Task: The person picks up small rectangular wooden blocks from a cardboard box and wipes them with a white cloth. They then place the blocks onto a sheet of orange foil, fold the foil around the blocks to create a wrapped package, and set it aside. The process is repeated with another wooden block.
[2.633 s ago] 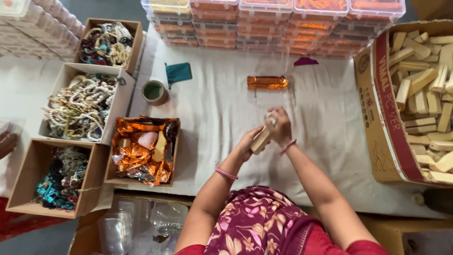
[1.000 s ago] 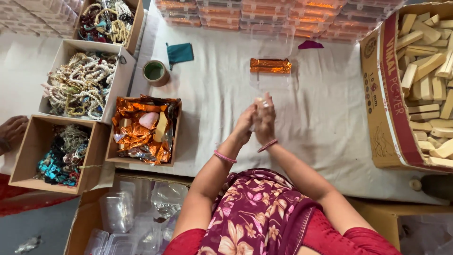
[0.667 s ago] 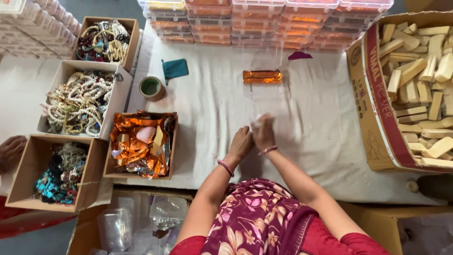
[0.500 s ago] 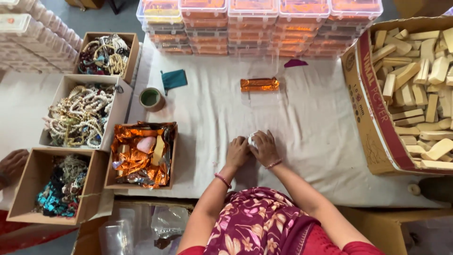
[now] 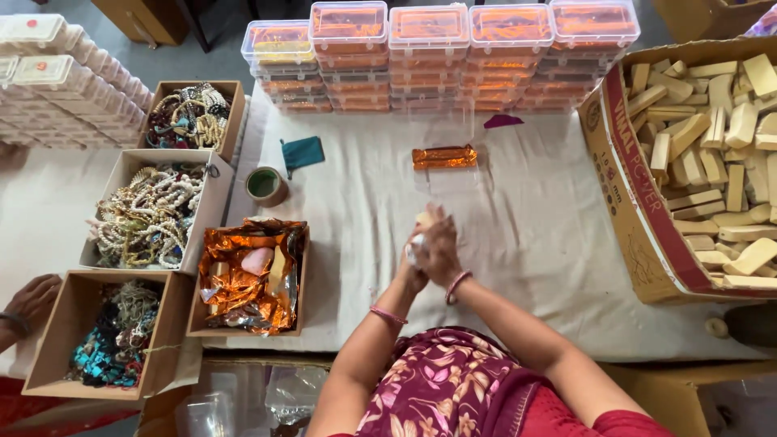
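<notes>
My left hand (image 5: pixel 411 273) and my right hand (image 5: pixel 441 247) are pressed together over the white cloth (image 5: pixel 534 235), just in front of my body. Both close around a small pale wooden block (image 5: pixel 423 219) with a bit of clear or white wrap (image 5: pixel 414 246) on it. Only the block's tip shows above my fingers. Beyond my hands, an orange foil-wrapped bar (image 5: pixel 443 156) lies on the cloth. A big cardboard box (image 5: pixel 619 194) at the right holds several bare wooden blocks (image 5: pixel 712 154).
At the left stand an open box of orange foil sheets (image 5: pixel 251 275), three boxes of bead strings (image 5: pixel 150 214), a tape roll (image 5: pixel 265 184) and a teal pouch (image 5: pixel 303 152). Stacked clear boxes (image 5: pixel 437 48) line the far edge. Another person's hand (image 5: pixel 32 299) rests at far left.
My hands went down onto the cloth with the block half a second ago and have now risen again, still clasped around it. The view has shifted slightly.
</notes>
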